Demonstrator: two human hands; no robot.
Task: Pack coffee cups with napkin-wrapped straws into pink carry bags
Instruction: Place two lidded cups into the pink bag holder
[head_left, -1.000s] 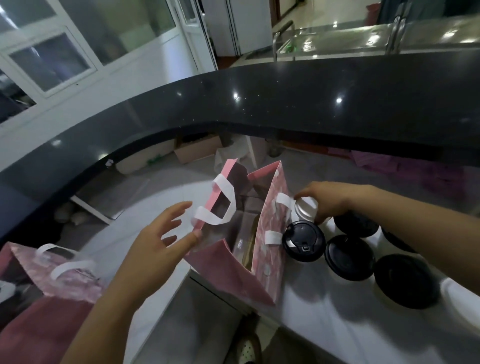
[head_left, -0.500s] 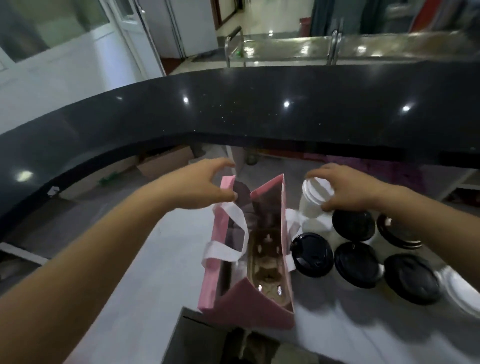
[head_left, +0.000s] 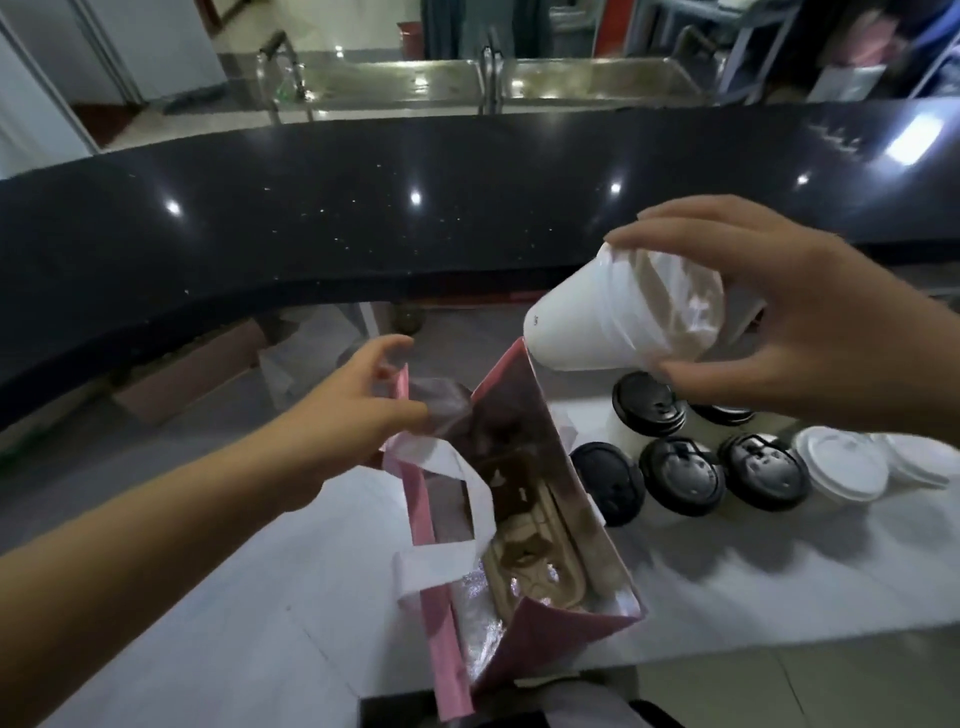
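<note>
Nearest you, the pink carry bag (head_left: 519, 519) stands open on the counter (head_left: 208, 623), cardboard tray (head_left: 530, 551) inside; it's thin paper, floppy. Your left hand (head_left: 358, 410) pinches its far rim, spreading it. Above, your right hand (head_left: 779, 322) wraps the white cup (head_left: 597, 322), tilted over the mouth — likely light and crushable, so grip the lid rim gently. Lidded cups (head_left: 680, 475) wait beyond.

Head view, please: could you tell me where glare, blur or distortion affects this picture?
Head view: ceiling lights glare as bright spots on the black counter; wide-angle lens bends its edge; the white cup in the right hand is slightly smeared.
</note>
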